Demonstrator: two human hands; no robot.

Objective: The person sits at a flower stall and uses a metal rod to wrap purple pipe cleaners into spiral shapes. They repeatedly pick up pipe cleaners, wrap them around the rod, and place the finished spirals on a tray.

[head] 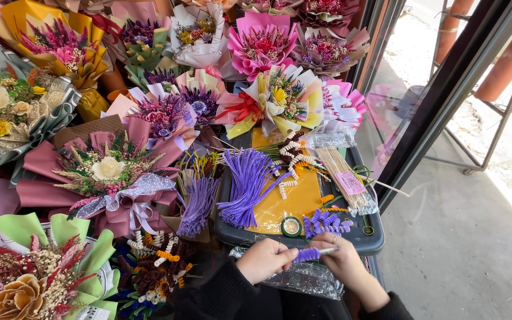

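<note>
Head view: dark tray [370,242] with purple pipe cleaners [246,185], tape roll [291,226].

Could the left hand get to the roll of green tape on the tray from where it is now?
Probably yes: the left hand is just below the roll of green tape on the tray, with nothing between, though it would first have to let go of the purple coiled stem.

We note a purple pipe-cleaner coil [307,255], fuzzy and wound tightly around a thin pale stick [329,250]. It lies nearly horizontal, just below the near rim of the dark tray. The stick's bare end pokes out on the right side of the coil. Both ends are pinched between fingertips.
</note>
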